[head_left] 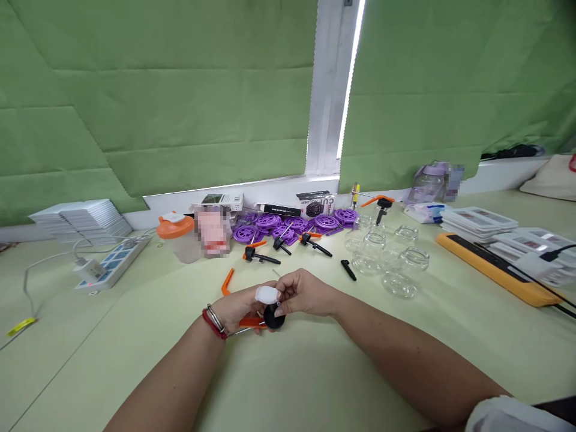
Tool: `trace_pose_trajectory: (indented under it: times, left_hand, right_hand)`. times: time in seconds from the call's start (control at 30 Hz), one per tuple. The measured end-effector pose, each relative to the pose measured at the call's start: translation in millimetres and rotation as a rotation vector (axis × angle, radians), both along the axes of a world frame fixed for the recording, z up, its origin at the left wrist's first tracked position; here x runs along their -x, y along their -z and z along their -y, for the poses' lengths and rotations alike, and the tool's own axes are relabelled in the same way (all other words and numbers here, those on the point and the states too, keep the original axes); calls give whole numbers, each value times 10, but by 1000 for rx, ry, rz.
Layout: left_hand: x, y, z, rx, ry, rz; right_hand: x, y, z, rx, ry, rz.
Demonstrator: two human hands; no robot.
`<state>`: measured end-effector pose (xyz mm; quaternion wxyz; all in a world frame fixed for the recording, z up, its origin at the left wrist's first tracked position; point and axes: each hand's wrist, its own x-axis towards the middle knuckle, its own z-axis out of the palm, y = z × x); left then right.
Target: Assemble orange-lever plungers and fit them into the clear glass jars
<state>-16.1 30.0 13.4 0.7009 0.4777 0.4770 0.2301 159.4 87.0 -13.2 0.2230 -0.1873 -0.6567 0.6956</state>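
Near the middle of the table, my left hand (243, 307) is closed around a crank assembly with a black round cap (274, 318), an orange handle (252, 323) and a thin metal rod. My right hand (306, 294) pinches at the top of the black cap, its fingertips hiding the contact. A white rounded piece (267, 294) shows where the left thumb lies; whether it is a finger cover or a separate part, I cannot tell. Just beyond the left wrist lies a loose orange handle (228, 282). Similar black and orange crank assemblies (261, 257) lie farther back.
Purple wheel-like parts (270, 222) line the back. Several glass jars (400, 273) and a black piece (348, 270) lie to the right, beside an orange bar (495, 270). On the left are an orange-lidded cup (175, 237) and a power strip (114, 264).
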Motion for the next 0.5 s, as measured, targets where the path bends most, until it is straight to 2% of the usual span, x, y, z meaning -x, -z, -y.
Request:
trace_pose_trajectory:
  times: [0.33, 0.5]
  left_hand:
    - [7, 4, -4, 9, 17, 22]
    - [4, 5, 6, -11, 11, 18]
  right_hand:
    - [6, 4, 8, 121, 21, 12]
    - [22, 26, 18, 106, 30, -9]
